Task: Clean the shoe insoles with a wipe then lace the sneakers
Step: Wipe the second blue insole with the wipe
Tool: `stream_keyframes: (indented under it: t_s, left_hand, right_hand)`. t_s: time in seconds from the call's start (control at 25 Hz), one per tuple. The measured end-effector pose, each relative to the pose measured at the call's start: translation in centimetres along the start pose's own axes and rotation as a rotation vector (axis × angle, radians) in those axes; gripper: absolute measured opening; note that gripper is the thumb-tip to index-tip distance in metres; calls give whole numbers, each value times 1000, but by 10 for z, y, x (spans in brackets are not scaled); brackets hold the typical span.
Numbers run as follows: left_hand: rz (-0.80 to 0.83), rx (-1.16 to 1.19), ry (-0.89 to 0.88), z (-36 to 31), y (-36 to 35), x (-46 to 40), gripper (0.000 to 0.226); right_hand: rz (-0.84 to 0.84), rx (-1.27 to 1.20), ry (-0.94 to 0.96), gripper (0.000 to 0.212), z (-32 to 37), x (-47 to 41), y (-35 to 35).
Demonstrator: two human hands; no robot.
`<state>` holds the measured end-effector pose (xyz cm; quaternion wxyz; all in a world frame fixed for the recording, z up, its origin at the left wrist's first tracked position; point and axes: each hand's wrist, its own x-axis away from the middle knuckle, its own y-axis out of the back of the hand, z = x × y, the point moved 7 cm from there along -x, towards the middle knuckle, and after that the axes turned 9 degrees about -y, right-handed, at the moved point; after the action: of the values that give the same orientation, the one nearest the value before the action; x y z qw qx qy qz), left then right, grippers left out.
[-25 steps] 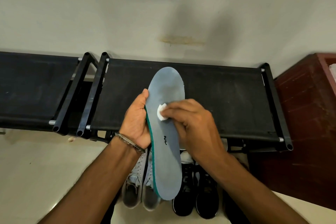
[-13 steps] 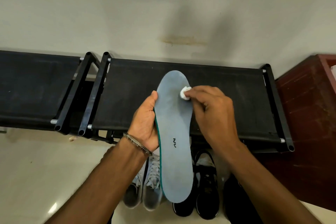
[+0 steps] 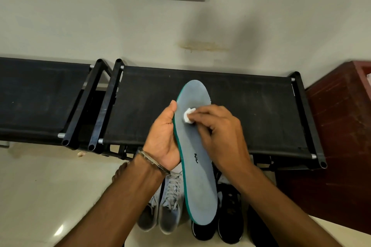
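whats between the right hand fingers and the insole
In the head view, a small white wipe sits pinched under the right hand fingers, pressed against the grey insole.

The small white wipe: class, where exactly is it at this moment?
In the head view, the small white wipe is pinched in the right hand and pressed on the upper part of the grey-blue foam insole, beside the left hand's thumb.
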<state>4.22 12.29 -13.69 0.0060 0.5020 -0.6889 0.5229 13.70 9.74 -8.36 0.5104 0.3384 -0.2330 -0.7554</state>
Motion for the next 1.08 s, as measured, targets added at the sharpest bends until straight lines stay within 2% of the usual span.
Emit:
stream_keyframes:
  t_s: [0.12, 0.2, 0.32, 0.36, 0.68, 0.76, 0.92, 1.08]
  left_hand:
    - [-19, -56, -4, 1, 1, 2, 61]
    - [-43, -46, 5, -3, 4, 0, 62]
    - [-75, -16, -21, -16, 13, -6, 63]
    - [-64, -20, -27, -18, 12, -6, 63]
    - [111, -51, 14, -2, -9, 2, 53]
    - [77, -86, 35, 3, -8, 2, 51]
    - [71, -74, 62, 10, -9, 3, 62]
    - [12, 66, 35, 4, -6, 0, 58]
  right_hand:
    - [-58, 76, -79, 21, -18, -7, 10]
    - [41, -18, -65, 21, -7, 1, 0]
    - [272, -329, -73, 20, 14, 10, -18]
    - [292, -401, -100, 19, 12, 9, -18]
    - [-62, -200, -243, 21, -23, -6, 10]
    - [-69, -198, -259, 21, -26, -8, 12]
    - [-37, -200, -224, 21, -23, -4, 7]
    - [87, -330, -117, 20, 8, 3, -1]
